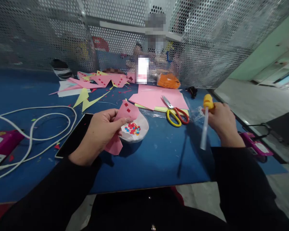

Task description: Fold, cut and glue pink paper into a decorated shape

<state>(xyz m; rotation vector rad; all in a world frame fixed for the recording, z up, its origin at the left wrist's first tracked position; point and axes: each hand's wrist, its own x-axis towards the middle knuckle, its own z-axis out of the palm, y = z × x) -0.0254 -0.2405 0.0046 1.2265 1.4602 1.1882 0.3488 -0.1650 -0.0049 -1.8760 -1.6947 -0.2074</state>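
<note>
My left hand (102,130) pinches a folded pink paper piece (127,109) that bears small dark red squares. Just beyond its fingers sits a small white bowl (142,130) holding tiny red, blue and yellow paper bits (133,129). At the right, my right hand (223,120) is closed around a yellow glue gun (208,101); a long translucent glue stick (204,134) juts from its back toward me. Between the hands lie scissors (175,115) with one yellow and one red handle, resting partly on pink paper sheets (156,96).
A dark phone-like slab (74,134) lies partly under my left forearm, beside a looped white cable (31,134). Pink and yellow paper scraps (101,80) spread behind. An orange bundle in plastic (168,81) stands near the perforated metal screen (120,35). A purple power strip (255,144) is at the right.
</note>
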